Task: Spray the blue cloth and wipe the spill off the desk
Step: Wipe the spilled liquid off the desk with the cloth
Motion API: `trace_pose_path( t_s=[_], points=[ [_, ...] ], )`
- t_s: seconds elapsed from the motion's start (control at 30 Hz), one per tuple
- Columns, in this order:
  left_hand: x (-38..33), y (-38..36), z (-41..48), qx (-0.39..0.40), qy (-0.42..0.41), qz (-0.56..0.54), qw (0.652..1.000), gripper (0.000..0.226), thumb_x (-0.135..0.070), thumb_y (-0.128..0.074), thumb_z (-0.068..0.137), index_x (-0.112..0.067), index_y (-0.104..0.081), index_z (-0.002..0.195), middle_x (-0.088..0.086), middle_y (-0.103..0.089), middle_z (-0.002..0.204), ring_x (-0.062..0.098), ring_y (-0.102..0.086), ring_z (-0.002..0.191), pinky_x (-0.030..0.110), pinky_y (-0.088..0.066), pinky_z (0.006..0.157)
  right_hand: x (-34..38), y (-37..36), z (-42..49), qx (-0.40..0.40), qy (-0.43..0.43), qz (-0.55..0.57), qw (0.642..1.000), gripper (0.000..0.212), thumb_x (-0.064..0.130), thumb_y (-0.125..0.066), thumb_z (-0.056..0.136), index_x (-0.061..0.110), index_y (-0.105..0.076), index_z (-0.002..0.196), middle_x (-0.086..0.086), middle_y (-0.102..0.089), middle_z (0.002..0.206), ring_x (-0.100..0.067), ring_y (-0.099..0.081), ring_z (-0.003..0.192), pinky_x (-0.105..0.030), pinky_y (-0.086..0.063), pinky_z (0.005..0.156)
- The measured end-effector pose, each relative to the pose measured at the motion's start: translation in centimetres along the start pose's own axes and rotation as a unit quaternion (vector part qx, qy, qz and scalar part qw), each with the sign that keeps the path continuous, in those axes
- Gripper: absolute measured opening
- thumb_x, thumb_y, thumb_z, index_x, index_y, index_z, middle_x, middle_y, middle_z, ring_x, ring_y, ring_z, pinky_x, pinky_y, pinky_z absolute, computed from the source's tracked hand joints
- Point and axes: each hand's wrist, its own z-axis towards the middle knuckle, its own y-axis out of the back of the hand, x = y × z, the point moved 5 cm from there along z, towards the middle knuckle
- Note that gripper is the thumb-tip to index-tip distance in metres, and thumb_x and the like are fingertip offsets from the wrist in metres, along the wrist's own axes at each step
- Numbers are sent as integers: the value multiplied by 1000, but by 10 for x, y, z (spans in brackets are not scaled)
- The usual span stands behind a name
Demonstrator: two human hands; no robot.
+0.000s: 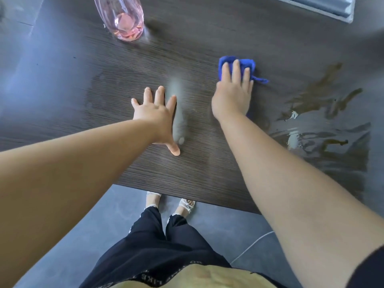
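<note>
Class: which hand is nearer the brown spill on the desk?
Right. The right hand presses the blue cloth left of the spill; the left hand lies flat on the desk farther left.

The bunched blue cloth (248, 63) lies under the pressing right hand (232, 94). The brown wet spill (320, 104) sits on the desk (207, 30), right of it.

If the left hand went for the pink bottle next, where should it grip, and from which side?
Probably round the wide lower body of the bottle, coming from the near side with the left hand. It stands upright on the desk, round-walled, with its top out of frame.
</note>
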Motion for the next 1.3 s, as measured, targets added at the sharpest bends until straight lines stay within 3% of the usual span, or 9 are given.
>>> trace_pose_path(
  t_s=[0.17,0.23,0.47,0.6,0.77,0.83,1.0,1.13,1.3],
  points=[
    [1,0,1,-9,-3,-2,1000,148,-71,-78,39,-22,10,148,10,12,156,39,9,142,61,-13,112,4,-11,-84,31,295,-26,955,49,25,-32,92,15,-45,139,-8,-38,148,-36,-34,135,-48,-28,109],
    [2,-2,1,-10,-4,1,1000,148,-72,-77,39,-21,10,148,10,12,156,39,9,141,61,-13,111,-23,-8,-81,47,337,-56,939,50,25,-33,90,15,-49,136,-8,-43,145,-36,-41,131,-51,-33,105],
    [1,-2,2,-5,-2,4,1000,149,-72,-78,38,-22,10,148,10,13,156,39,9,142,62,-14,111,-1,3,3,7,35,-8,999,51,28,-32,101,22,-18,149,-1,-6,159,-31,-4,145,-45,-6,115],
    [0,-2,1,-9,-2,1,1000,148,-70,-79,38,-21,8,148,10,12,156,39,8,142,62,-14,111,33,-13,-56,4,182,-8,983,49,30,-35,97,19,-34,145,-4,-25,155,-34,-20,142,-47,-15,114],
    [1,-1,-1,-17,-11,-2,1000,147,-70,-78,39,-21,7,148,9,10,156,39,8,142,61,-14,111,-26,-7,-112,53,400,-11,915,43,25,-38,93,17,-53,133,-7,-45,143,-34,-39,132,-48,-29,107],
    [1,-2,1,-20,-13,-1,1000,148,-70,-79,39,-21,8,149,9,10,156,39,8,142,62,-15,111,-42,-2,-86,42,360,1,932,42,23,-38,94,16,-53,132,-9,-44,144,-36,-37,133,-52,-28,107],
    [0,-1,0,-17,-10,-1,1000,148,-70,-79,40,-21,9,148,9,11,156,39,8,142,62,-15,111,3,-5,-45,-20,31,24,999,48,26,-33,101,22,-26,148,0,-15,158,-29,-9,145,-42,-6,115],
    [0,1,0,-18,-9,-4,1000,146,-69,-79,41,-22,8,149,9,11,156,39,8,142,62,-14,111,40,-21,-112,-33,175,30,984,47,30,-38,95,19,-43,140,-3,-34,151,-32,-26,140,-43,-16,114],
    [2,-1,-2,-39,-28,-3,999,145,-71,-78,40,-22,5,149,10,7,156,39,3,141,62,-17,110,-24,-15,-161,-18,306,-31,951,45,25,-38,93,19,-49,135,-5,-43,145,-32,-39,133,-47,-31,108]
  ],
)
